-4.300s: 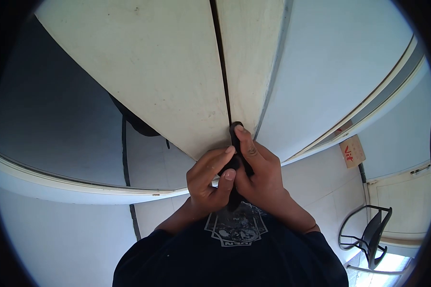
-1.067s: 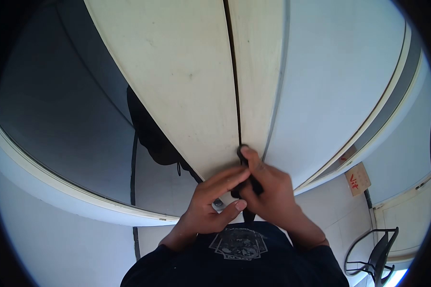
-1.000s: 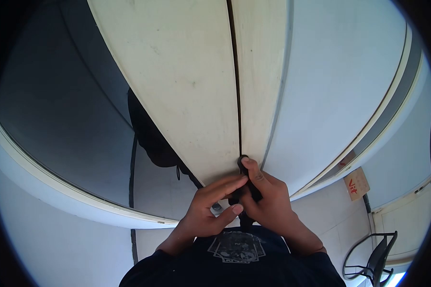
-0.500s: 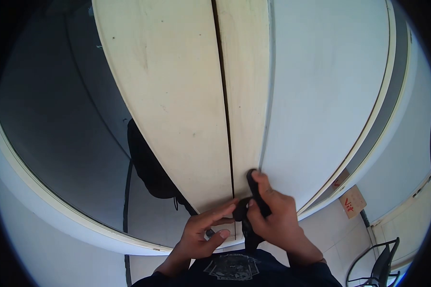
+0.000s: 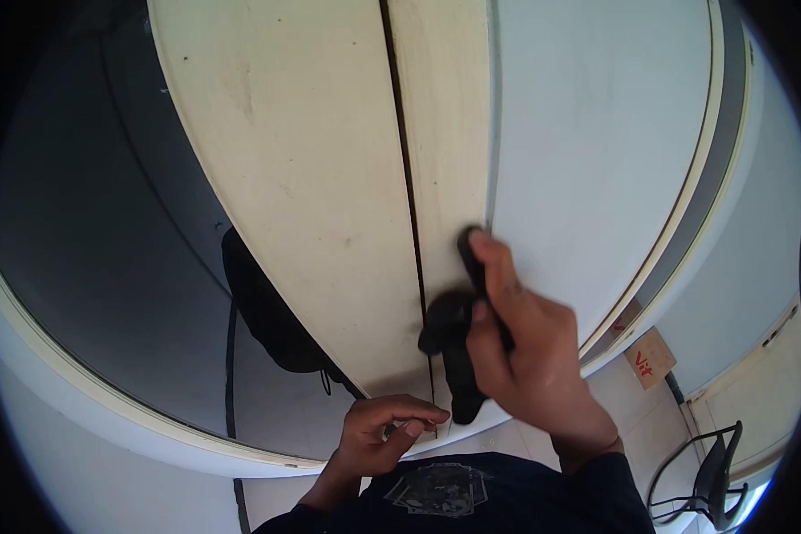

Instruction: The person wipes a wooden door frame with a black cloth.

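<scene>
My right hand [image 5: 538,356] is wrapped round a black tool-like object [image 5: 458,360] with a rounded head, a part hanging down and another part jutting up. Its exact kind is not clear, and motion blurs it. The object is in front of the cream door panel [image 5: 311,196], over its dark vertical gap [image 5: 407,178]. Lower down, near the panel's bottom end, my left hand [image 5: 378,436] has its fingers bent and its thumb close to them. A small dark spot shows between thumb and fingers, too small to name.
A pale blue-white panel [image 5: 596,160] adjoins on the right. Left of the cream panel are a dark glass-like surface [image 5: 89,222] and a black bag-like shape [image 5: 271,311]. A cardboard box [image 5: 651,358] and a black-framed chair [image 5: 712,472] stand on the floor at the right.
My right hand has moved up along the panel with the black object, away from my left hand. The left hand's fingers have drawn in closer to its thumb.
</scene>
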Demonstrator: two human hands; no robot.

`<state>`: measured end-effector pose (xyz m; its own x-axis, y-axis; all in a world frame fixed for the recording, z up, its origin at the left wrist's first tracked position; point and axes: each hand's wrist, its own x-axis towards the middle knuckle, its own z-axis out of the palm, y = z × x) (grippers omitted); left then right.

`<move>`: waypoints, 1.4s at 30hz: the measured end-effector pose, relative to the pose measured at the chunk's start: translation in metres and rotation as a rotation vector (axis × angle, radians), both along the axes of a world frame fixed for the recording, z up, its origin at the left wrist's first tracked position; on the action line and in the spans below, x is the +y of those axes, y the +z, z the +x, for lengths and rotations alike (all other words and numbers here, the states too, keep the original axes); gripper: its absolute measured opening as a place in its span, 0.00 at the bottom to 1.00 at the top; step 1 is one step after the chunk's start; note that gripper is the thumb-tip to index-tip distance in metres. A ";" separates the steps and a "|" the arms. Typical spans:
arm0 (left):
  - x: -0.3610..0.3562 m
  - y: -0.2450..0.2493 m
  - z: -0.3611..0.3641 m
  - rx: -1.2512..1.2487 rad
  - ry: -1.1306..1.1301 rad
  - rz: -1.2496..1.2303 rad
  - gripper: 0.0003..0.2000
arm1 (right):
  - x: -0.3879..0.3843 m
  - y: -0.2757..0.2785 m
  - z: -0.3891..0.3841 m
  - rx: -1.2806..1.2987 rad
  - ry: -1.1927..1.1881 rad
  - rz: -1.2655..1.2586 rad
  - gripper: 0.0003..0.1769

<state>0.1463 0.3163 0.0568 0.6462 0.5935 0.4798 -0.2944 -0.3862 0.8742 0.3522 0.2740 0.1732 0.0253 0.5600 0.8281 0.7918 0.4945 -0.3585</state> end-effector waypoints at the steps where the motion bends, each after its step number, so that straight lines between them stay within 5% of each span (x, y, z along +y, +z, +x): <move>1: 0.001 0.001 0.000 0.006 -0.009 -0.003 0.09 | 0.005 0.012 0.000 0.017 -0.003 0.030 0.39; 4: 0.006 0.004 0.003 0.019 -0.036 0.090 0.09 | 0.002 0.022 0.000 0.027 -0.028 0.019 0.39; 9: 0.004 -0.006 -0.004 -0.009 -0.027 -0.017 0.08 | -0.014 -0.042 -0.009 -0.011 0.047 -0.184 0.40; 17: 0.011 0.004 0.008 0.038 -0.143 0.048 0.08 | 0.001 0.065 -0.005 0.027 -0.028 -0.025 0.32; 23: 0.010 -0.012 0.009 0.044 -0.123 -0.011 0.08 | -0.014 -0.009 -0.002 -0.064 -0.015 -0.188 0.38; 29: 0.014 0.001 0.013 0.118 -0.132 0.072 0.08 | 0.006 0.085 0.008 0.004 -0.063 0.027 0.32; 35: 0.017 -0.007 0.014 0.121 -0.144 0.054 0.08 | 0.001 0.068 0.012 -0.093 -0.111 0.043 0.31; 42: 0.016 -0.012 0.023 0.176 -0.107 -0.029 0.09 | 0.013 0.151 0.019 0.010 -0.077 0.153 0.27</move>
<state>0.1689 0.3321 0.0453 0.7784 0.5294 0.3374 -0.1740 -0.3346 0.9262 0.3714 0.2870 0.3241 0.0717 0.4238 0.9029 0.8260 0.4822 -0.2919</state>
